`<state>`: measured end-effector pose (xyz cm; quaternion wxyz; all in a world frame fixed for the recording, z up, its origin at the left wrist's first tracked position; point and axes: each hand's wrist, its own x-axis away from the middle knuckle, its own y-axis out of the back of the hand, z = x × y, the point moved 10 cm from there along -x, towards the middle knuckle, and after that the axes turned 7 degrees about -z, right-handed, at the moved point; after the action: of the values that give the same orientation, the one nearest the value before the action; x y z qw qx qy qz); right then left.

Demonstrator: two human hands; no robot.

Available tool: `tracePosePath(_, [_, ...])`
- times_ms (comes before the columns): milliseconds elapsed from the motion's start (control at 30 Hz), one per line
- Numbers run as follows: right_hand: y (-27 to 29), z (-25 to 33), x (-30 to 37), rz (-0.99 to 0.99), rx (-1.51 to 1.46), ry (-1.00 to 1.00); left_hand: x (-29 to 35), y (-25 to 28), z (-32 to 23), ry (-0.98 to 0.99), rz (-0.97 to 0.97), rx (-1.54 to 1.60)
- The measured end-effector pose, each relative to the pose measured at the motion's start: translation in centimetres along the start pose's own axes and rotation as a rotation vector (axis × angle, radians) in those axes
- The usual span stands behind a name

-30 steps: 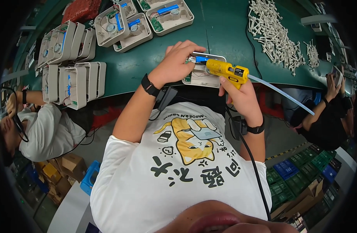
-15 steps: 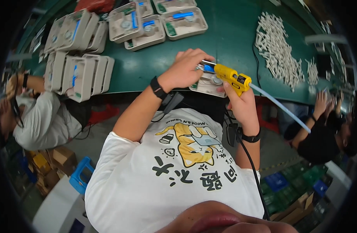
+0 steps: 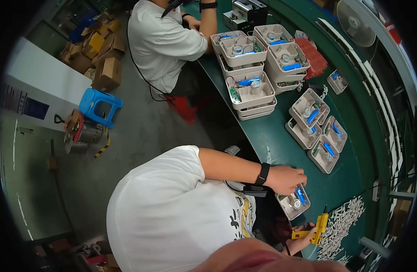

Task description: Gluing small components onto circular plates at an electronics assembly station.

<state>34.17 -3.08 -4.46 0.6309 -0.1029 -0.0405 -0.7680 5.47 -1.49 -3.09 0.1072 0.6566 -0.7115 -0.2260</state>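
A white plastic case (image 3: 286, 211) lies at the green table's near edge, with a blue cylindrical battery (image 3: 300, 196), a round silver part (image 3: 296, 205) and a bit of green board inside. My left hand (image 3: 285, 180) is closed at the case's upper end, its fingers curled over the rim; whether they also pinch something inside is hidden. In my right hand (image 3: 312, 236) is a yellow hot glue gun (image 3: 321, 229). Its dark nozzle points away from the case, and a pale glue stick comes out of its back. The gun and case are apart.
Stacked white cases (image 3: 251, 95) with batteries and boards stand along the table; several more cases (image 3: 313, 113) sit closer to me. A pile of small white parts (image 3: 342, 224) lies beside the glue gun. Farther off, a co-worker (image 3: 165, 41) sits by a blue stool (image 3: 101, 106).
The whole view has swung toward my left. The glue gun has left the case and moved off to its right. My left hand stays at the case.
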Motion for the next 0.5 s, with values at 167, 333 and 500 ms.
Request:
tracePosePath(167, [2.2,-1.4,-2.3,-0.033,-0.077,0.000,-0.8,-1.5,-0.5,-0.040,0.114,0.031])
tracePosePath(333, [3.9,-3.4,-2.8,-0.162,-0.352,-0.119,-3.1,-0.9,-2.1,-0.174,0.065,0.110])
tracePosePath(500, [4.2,-3.8,-3.5,-0.161,-0.586,0.082,-10.2,-1.3,-4.3,0.247,0.195,0.444])
